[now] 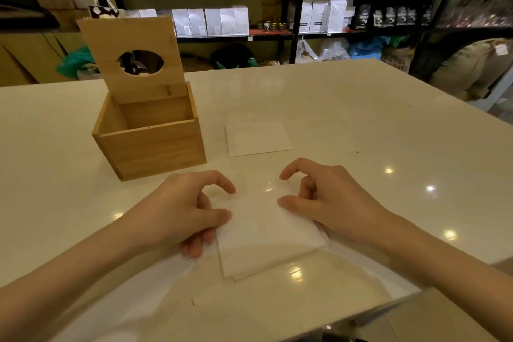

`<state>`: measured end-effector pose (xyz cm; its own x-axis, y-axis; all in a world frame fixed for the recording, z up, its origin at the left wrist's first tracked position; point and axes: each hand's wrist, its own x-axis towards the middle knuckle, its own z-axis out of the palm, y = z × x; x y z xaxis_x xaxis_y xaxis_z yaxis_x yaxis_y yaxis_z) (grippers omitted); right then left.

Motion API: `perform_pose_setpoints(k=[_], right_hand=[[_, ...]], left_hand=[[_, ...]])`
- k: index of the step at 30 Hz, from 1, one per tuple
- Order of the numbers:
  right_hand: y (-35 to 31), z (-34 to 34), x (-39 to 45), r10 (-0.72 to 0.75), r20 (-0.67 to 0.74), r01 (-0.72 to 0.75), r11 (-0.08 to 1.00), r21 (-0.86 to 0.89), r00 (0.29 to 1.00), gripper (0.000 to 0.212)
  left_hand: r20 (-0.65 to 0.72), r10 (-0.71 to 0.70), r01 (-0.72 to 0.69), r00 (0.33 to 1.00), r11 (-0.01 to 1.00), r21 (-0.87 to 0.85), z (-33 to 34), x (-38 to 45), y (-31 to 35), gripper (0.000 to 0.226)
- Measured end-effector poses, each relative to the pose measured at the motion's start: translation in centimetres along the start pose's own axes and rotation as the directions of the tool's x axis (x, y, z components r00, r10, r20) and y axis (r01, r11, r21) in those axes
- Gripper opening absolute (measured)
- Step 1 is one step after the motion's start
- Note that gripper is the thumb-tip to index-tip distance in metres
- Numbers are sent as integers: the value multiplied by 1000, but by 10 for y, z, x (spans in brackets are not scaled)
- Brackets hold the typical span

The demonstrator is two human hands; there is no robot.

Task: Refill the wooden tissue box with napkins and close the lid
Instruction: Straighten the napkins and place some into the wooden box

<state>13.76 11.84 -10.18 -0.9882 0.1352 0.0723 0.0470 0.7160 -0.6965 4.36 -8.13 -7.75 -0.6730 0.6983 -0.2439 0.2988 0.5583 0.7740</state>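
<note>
The wooden tissue box (155, 147) stands on the white table at the left, and I see no napkins in it. Its lid (133, 44), with an oval hole, stands upright at the back. A flat white napkin stack (266, 236) lies near the front edge, between my hands. My left hand (186, 211) rests on the stack's left edge with thumb and curled fingers touching it. My right hand (330, 200) presses the stack's right side, thumb on top. A second white napkin pile (258, 137) lies flat to the right of the box.
The white table (374, 125) stretches wide to the right and far side; its front edge runs close below my arms. Black shelves with white bags (227, 21) and dark packets line the wall behind. Sacks and bags sit on the floor beyond the table.
</note>
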Motion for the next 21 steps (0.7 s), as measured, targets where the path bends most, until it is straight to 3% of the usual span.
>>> perform_pose_setpoints(k=[4, 6, 10, 12, 14, 17, 21], right_hand=[[-6, -13, 10, -1, 24, 6, 981, -195, 1000, 17], [-7, -27, 24, -27, -26, 20, 970, -241, 999, 14], [3, -41, 59, -203, -140, 150, 936, -319, 969, 18], [14, -36, 72, -274, -94, 224, 908, -354, 957, 27], [23, -28, 79, -301, -40, 268, 896, -353, 953, 35], [35, -21, 83, -299, -13, 272, 886, -375, 954, 44], [48, -22, 87, -266, -26, 237, 895, -377, 964, 28]], left_hand=[[-15, 16, -13, 1000, 987, 157, -4, 4, 3, 23], [-89, 125, -96, 988, 956, 279, -9, 15, 6, 16], [-289, 490, -322, 822, 820, 473, -1, 48, 10, 22], [-273, 598, -406, 754, 750, 522, 8, 65, 6, 30], [-205, 615, -414, 761, 704, 576, 13, 79, -1, 42], [-213, 548, -345, 809, 736, 582, 19, 96, -9, 71], [-236, 459, -273, 856, 791, 548, 21, 106, -14, 46]])
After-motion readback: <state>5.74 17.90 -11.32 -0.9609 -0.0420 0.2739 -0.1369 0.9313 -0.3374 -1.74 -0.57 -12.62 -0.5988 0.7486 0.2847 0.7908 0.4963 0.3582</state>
